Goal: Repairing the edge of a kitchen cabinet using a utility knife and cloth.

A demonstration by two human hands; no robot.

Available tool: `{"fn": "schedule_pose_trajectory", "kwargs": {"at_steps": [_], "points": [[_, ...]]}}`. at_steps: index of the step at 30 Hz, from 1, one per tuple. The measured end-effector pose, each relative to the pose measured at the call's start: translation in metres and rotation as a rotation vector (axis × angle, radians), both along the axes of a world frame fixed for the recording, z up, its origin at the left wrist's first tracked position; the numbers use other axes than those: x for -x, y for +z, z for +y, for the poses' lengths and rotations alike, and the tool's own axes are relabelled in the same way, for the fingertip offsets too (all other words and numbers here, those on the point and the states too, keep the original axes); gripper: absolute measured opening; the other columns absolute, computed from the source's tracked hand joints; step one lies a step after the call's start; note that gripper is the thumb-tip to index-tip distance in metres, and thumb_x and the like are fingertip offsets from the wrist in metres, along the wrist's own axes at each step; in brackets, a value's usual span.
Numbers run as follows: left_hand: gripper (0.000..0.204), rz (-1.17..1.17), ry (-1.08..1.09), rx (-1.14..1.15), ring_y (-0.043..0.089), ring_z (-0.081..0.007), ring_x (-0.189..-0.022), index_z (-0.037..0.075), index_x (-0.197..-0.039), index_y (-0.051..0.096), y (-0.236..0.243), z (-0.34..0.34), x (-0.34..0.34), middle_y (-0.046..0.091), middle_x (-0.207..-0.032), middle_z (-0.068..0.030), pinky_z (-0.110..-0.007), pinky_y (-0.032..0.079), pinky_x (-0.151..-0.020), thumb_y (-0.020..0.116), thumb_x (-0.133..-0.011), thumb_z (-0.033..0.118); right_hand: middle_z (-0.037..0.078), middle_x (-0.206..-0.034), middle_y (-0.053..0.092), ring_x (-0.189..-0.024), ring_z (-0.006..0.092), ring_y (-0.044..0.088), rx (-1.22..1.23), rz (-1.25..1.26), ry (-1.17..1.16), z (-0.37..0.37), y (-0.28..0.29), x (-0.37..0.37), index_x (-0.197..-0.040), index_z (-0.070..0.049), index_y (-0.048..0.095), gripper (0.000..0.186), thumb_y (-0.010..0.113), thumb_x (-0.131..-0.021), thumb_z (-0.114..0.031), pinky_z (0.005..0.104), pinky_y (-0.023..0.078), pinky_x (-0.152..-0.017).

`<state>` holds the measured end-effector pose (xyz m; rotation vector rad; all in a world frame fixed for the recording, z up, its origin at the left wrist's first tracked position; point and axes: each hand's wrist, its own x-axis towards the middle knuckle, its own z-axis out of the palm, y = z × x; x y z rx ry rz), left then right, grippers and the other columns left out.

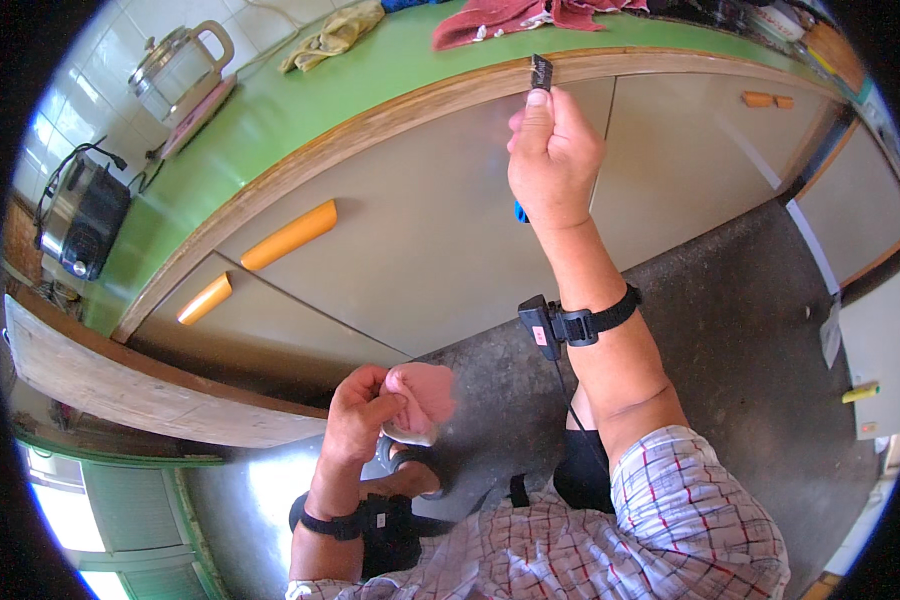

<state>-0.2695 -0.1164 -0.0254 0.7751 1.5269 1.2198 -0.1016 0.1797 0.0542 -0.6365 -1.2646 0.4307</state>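
My right hand (553, 152) is raised in front of the cabinet doors, closed around a small tool with a blue handle (520, 212) and a dark narrow head (541, 71) that sticks up to the wooden edge of the green countertop (370, 75). My left hand (365, 412) is low, near my body, gripping a pale pink cloth (422, 398) bunched over a small round object. Both wrists wear black straps, the right one with a small device (542, 326).
On the countertop stand a glass kettle (178, 70), a black appliance (82, 215), a yellow rag (336, 34) and a red cloth (510, 18). Beige cabinet doors carry orange handles (288, 235). A wooden shelf (130, 395) juts out at lower left. Dark floor lies below.
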Motion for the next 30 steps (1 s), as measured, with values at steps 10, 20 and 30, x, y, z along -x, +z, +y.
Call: {"fn": "schedule_pose_trajectory", "kwargs": {"at_steps": [10,20,30], "points": [[0.023,0.027,0.041,0.015,0.061,-0.0134,-0.079,-0.006,-0.103,0.064,0.004,0.003,0.009,0.066,-0.089,-0.006,-0.027,0.051,-0.071,0.065,-0.081,0.0,0.008,-0.067,0.06,-0.054,0.0244,0.059,-0.029,-0.034,0.168,-0.026,-0.008,0.024,-0.089,-0.004,0.061,0.015,0.059,-0.099,-0.016,0.038,0.048,-0.051],[0.021,0.055,0.035,-0.024,0.062,-0.0142,-0.081,-0.006,-0.101,0.063,-0.002,0.002,0.012,0.066,-0.09,-0.007,-0.028,0.051,-0.072,0.064,-0.08,-0.002,0.008,-0.065,0.064,-0.055,0.0141,0.063,0.275,0.226,0.192,-0.016,0.01,0.003,-0.087,-0.002,0.061,0.024,0.054,-0.103,-0.019,0.032,0.048,-0.049],[0.022,0.033,0.034,-0.023,0.061,-0.0124,-0.079,-0.006,-0.103,0.064,-0.003,0.005,0.005,0.065,-0.088,-0.0056,-0.027,0.05,-0.071,0.065,-0.081,0.001,0.002,-0.066,0.061,-0.055,0.0117,0.061,0.407,0.325,0.336,-0.021,0.015,-0.001,-0.088,-0.005,0.062,0.029,0.053,-0.105,-0.026,0.0305,0.048,-0.051]]}}
